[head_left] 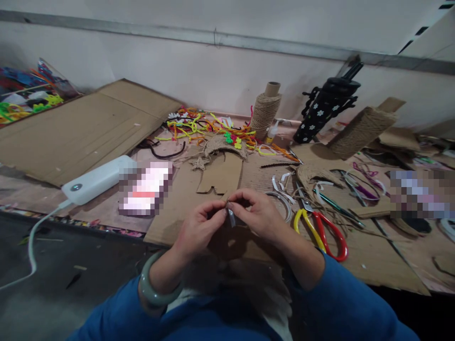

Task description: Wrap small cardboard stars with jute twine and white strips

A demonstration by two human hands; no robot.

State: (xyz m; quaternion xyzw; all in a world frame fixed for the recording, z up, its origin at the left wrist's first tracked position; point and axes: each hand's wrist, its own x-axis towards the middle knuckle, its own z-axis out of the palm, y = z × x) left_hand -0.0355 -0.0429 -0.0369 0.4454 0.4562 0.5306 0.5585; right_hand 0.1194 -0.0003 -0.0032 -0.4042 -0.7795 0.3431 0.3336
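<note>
My left hand (199, 226) and my right hand (258, 214) meet at the front edge of the table, both closed in a pinch. A small, thin white strip (232, 219) hangs down from between the fingertips; its upper end is hidden by them. Just beyond the hands lies a cut cardboard piece (221, 174) with a notched lower edge. Above it rests a twine-wrapped crescent (216, 143) decorated with small green, red and yellow flowers. A twine-covered star (199, 163) lies at its left. To the right of my right hand are scissors (322, 232) with one yellow and one red handle.
At left lie a white power bank (99, 181) with a cable and a phone (146, 189). Behind stand twine spools (266, 111) and a black flowered tumbler (320, 113). Colourful pipe cleaners (199, 124) are heaped at the back; another twine crescent (316, 173) lies right.
</note>
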